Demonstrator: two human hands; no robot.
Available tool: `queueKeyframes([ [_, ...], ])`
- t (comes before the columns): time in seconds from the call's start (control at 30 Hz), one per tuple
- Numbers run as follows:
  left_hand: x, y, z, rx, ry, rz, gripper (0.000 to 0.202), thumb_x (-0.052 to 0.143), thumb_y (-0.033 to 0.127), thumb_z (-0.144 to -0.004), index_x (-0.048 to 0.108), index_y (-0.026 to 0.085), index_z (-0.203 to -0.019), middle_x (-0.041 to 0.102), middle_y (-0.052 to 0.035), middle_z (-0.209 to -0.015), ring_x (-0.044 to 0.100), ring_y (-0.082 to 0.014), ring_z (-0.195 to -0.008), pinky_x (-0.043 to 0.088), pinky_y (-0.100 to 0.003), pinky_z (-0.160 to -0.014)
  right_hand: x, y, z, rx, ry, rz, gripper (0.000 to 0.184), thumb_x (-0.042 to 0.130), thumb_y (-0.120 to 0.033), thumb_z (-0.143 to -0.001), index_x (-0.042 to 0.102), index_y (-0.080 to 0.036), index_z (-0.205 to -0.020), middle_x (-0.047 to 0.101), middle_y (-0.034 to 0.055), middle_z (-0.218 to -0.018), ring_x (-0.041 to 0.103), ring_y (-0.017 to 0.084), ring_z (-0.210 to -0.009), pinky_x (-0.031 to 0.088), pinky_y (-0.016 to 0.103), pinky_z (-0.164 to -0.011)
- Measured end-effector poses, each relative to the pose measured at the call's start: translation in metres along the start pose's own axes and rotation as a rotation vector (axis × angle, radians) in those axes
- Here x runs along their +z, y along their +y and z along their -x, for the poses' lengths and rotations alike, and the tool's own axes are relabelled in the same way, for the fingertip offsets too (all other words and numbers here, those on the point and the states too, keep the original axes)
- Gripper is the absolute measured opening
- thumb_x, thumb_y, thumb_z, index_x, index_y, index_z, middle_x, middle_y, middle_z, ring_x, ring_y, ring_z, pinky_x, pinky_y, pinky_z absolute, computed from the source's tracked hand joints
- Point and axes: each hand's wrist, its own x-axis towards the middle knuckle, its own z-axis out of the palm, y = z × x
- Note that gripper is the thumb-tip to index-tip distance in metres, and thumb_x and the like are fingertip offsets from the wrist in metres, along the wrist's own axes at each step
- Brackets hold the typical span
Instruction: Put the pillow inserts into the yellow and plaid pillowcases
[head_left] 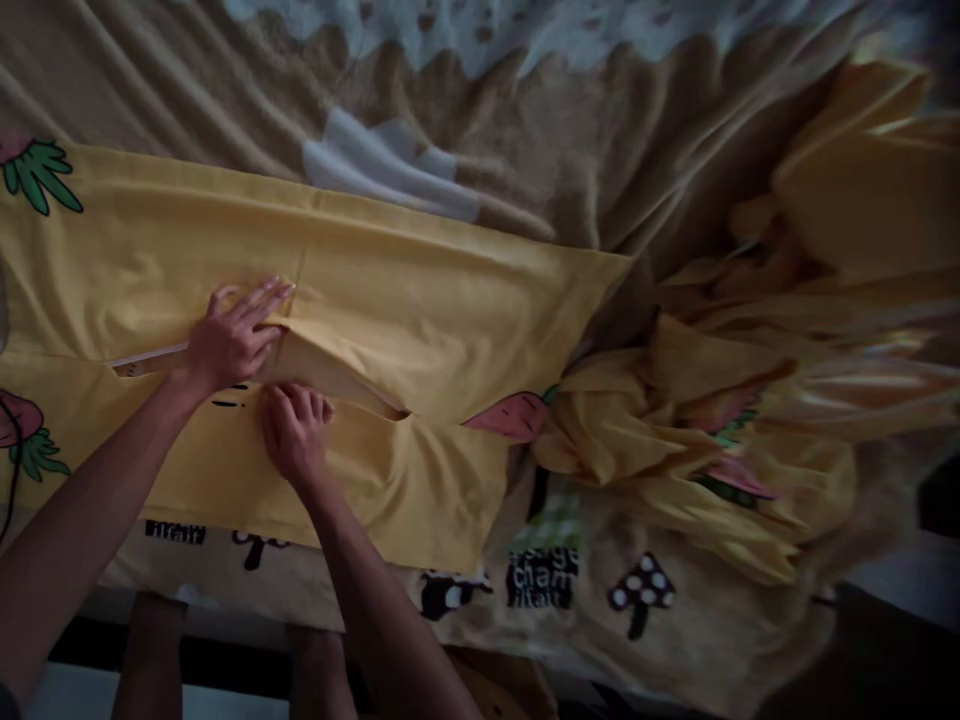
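Note:
A yellow cloth cover (450, 300) printed with carrots lies spread out, with a long slit gaping along its middle. Through this slit (337, 375) a paler brownish layer shows. My left hand (232, 340) rests on the slit's upper edge, fingers stretched out over the yellow fabric and pointing right. Just below and to the right, my right hand (296, 425) has its fingers curled in on the slit's lower edge. A small dark print shows on the cloth between the two hands.
To the right, more yellow carrot-print fabric (675, 400) lies bunched up. Underneath is a beige bedspread (720, 640) with mushroom and lettering prints. A brown cover (525, 130) with a white scalloped edge lies behind. A thin dark cord (16, 460) hangs at far left.

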Motion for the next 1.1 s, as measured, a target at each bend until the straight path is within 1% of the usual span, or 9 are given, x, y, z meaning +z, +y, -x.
queueKeyframes([
  [0.13,-0.003,-0.013,-0.019,-0.026,-0.012,0.002,0.031,0.043,0.021,-0.093,0.071,0.021,-0.103,0.044,-0.0092,-0.155,0.04,-0.0261,-0.144,0.028,-0.056,-0.112,0.008,-0.022,0.029,-0.022,-0.132,-0.061,0.017,0.049,-0.026,-0.097,0.065,-0.02,-0.097,0.067,0.0049,-0.089,0.052,0.019,-0.088,0.033,0.036,-0.084],
  [0.27,0.003,-0.024,-0.019,-0.063,-0.046,-0.016,0.038,0.043,0.022,-0.093,0.065,0.021,-0.123,0.036,-0.0094,-0.159,0.033,-0.0233,-0.148,0.02,-0.052,-0.117,0.015,-0.038,0.072,-0.074,-0.182,-0.133,0.014,0.052,-0.024,-0.095,0.062,-0.021,-0.084,0.066,0.0017,-0.079,0.053,0.018,-0.085,0.032,0.036,-0.084],
  [0.47,0.008,-0.03,-0.018,-0.068,-0.063,-0.042,0.042,0.046,0.023,-0.092,0.06,0.026,-0.132,0.032,-0.006,-0.162,0.03,-0.0221,-0.149,0.015,-0.05,-0.12,0.035,-0.03,0.106,-0.074,-0.234,-0.059,0.019,0.053,-0.029,-0.095,0.065,-0.023,-0.108,0.071,0.0048,-0.097,0.056,0.02,-0.093,0.031,0.037,-0.087],
  [0.6,0.005,-0.026,-0.022,-0.094,-0.083,-0.028,0.041,0.047,0.02,-0.091,0.063,0.026,-0.128,0.035,-0.008,-0.16,0.032,-0.023,-0.148,0.02,-0.054,-0.117,0.046,-0.027,0.111,-0.071,-0.276,-0.041,0.023,0.054,-0.032,-0.093,0.065,-0.023,-0.11,0.07,0.0065,-0.098,0.055,0.021,-0.096,0.03,0.037,-0.088],
  [0.67,0.0,-0.019,-0.014,-0.121,-0.073,-0.023,0.042,0.048,0.019,-0.09,0.063,0.025,-0.129,0.032,-0.0106,-0.161,0.03,-0.0249,-0.149,0.02,-0.058,-0.117,0.046,-0.027,0.107,-0.022,-0.373,-0.077,0.029,0.055,-0.036,-0.091,0.063,-0.022,-0.115,0.068,0.0083,-0.103,0.053,0.023,-0.101,0.03,0.038,-0.092],
  [0.77,-0.016,0.002,0.031,-0.141,-0.016,-0.002,0.043,0.047,0.02,-0.092,0.061,0.023,-0.132,0.032,-0.0146,-0.16,0.032,-0.0278,-0.148,0.023,-0.061,-0.116,0.037,-0.028,0.091,0.06,-0.587,-0.143,0.043,0.059,-0.039,-0.085,0.059,-0.02,-0.123,0.065,0.0112,-0.116,0.05,0.026,-0.109,0.031,0.041,-0.098],
  [0.9,-0.052,0.047,0.14,-0.221,-0.008,0.083,0.05,0.043,0.017,-0.093,0.052,0.023,-0.142,0.041,-0.0149,-0.155,0.038,-0.0271,-0.145,0.034,-0.052,-0.114,0.001,-0.037,0.065,0.013,-0.652,-0.127,0.044,0.058,-0.027,-0.079,0.061,-0.018,-0.122,0.066,0.0111,-0.117,0.054,0.026,-0.111,0.038,0.042,-0.099],
  [1.0,-0.086,0.09,0.215,-0.498,0.141,0.137,0.064,0.042,0.021,-0.095,0.027,0.029,-0.156,0.035,-0.0125,-0.159,0.035,-0.0267,-0.146,0.039,-0.048,-0.115,-0.051,-0.058,0.074,-0.093,-0.655,-0.083,0.067,0.056,-0.014,-0.07,0.056,-0.022,-0.136,0.061,0.011,-0.136,0.053,0.027,-0.126,0.039,0.043,-0.106],
  [1.1,-0.127,0.126,0.254,-0.736,0.406,0.227,0.072,0.041,0.027,-0.097,0.005,0.037,-0.159,0.025,-0.0068,-0.164,0.028,-0.0253,-0.149,0.041,-0.047,-0.116,-0.122,-0.084,0.111,-0.052,-0.689,-0.011,0.074,0.057,-0.011,-0.069,0.055,-0.04,-0.137,0.06,0.0024,-0.14,0.054,0.027,-0.129,0.043,0.044,-0.106],
])
